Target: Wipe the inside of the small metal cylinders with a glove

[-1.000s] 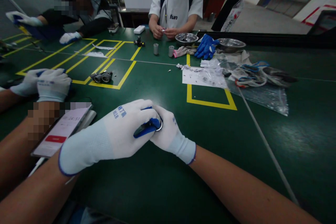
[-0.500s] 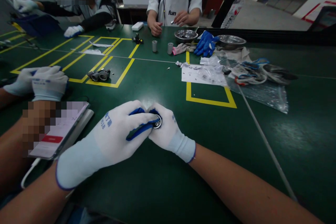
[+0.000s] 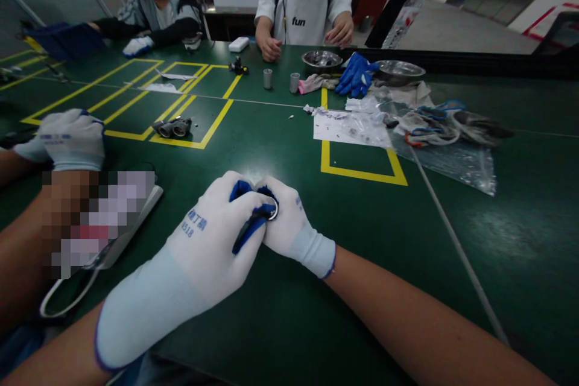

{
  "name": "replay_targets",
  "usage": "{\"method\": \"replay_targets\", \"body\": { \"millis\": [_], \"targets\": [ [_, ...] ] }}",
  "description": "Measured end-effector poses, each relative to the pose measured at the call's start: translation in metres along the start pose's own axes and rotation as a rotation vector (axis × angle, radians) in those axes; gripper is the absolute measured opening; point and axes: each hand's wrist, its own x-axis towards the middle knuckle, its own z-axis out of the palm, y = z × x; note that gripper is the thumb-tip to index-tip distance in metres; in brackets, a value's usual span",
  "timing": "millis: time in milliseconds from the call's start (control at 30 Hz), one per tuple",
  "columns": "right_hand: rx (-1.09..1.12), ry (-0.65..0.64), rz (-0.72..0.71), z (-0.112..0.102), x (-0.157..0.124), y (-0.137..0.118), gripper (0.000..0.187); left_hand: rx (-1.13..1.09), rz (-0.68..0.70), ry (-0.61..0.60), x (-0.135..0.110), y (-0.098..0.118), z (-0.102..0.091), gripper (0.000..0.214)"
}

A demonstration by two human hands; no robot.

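Both my hands wear white knit gloves with blue palms and meet over the green table. Closed around a small round part with a shiny metal rim (image 3: 273, 210) is my right hand (image 3: 289, 220). From the other side my left hand (image 3: 224, 232) is closed too, its thumb and fingertips pressed to the rim and across its opening. Most of the part is hidden by the gloves, so its full shape cannot be made out.
A dark part with two round openings (image 3: 174, 127) lies ahead left. Two grey cylinders (image 3: 268, 79), metal bowls (image 3: 322, 60), blue gloves (image 3: 356, 75) and plastic bags (image 3: 470, 163) lie farther off. A co-worker's gloved hands (image 3: 72, 139) and a phone (image 3: 113, 211) are at left.
My left thumb and fingers have shifted over the round part, covering more of its face, and the wrist has turned slightly. My right hand stays nearly still. The person opposite has moved a hand right.
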Motion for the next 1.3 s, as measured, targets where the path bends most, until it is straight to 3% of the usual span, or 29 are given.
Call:
{"method": "replay_targets", "body": {
  "millis": [167, 300, 500, 700, 833, 1000, 1100, 1200, 1300],
  "targets": [
    [-0.012, 0.013, 0.03, 0.002, 0.001, 0.002, 0.014, -0.043, -0.04, -0.041, 0.006, 0.003, -0.001, 0.014],
    [0.011, 0.016, 0.041, 0.001, 0.002, 0.001, 0.013, -0.072, -0.035, -0.007, 0.006, 0.005, -0.003, 0.016],
    [0.02, 0.027, -0.006, -0.003, 0.002, 0.0, 0.013, 0.096, 0.125, 0.083, -0.005, -0.001, 0.003, 0.03],
    [0.016, -0.001, 0.009, -0.003, 0.002, -0.001, 0.013, 0.189, 0.238, 0.139, -0.008, -0.009, 0.008, 0.026],
    [-0.043, -0.038, 0.003, -0.002, 0.001, 0.0, 0.015, 0.091, 0.194, 0.087, -0.004, -0.012, 0.003, 0.023],
    [-0.065, -0.037, -0.037, 0.001, 0.0, 0.003, 0.018, -0.224, 0.074, -0.101, 0.013, -0.015, -0.017, 0.016],
    [0.028, 0.019, 0.026, 0.002, 0.001, 0.001, 0.015, -0.323, -0.048, -0.009, 0.026, -0.018, -0.019, 0.016],
    [0.154, 0.081, 0.06, 0.0, 0.001, -0.001, 0.012, -0.407, -0.139, 0.124, 0.035, -0.025, -0.007, 0.017],
    [0.232, 0.116, 0.072, -0.002, 0.002, 0.0, 0.01, -0.504, -0.147, 0.148, 0.036, -0.033, 0.008, 0.019]
  ]
}}
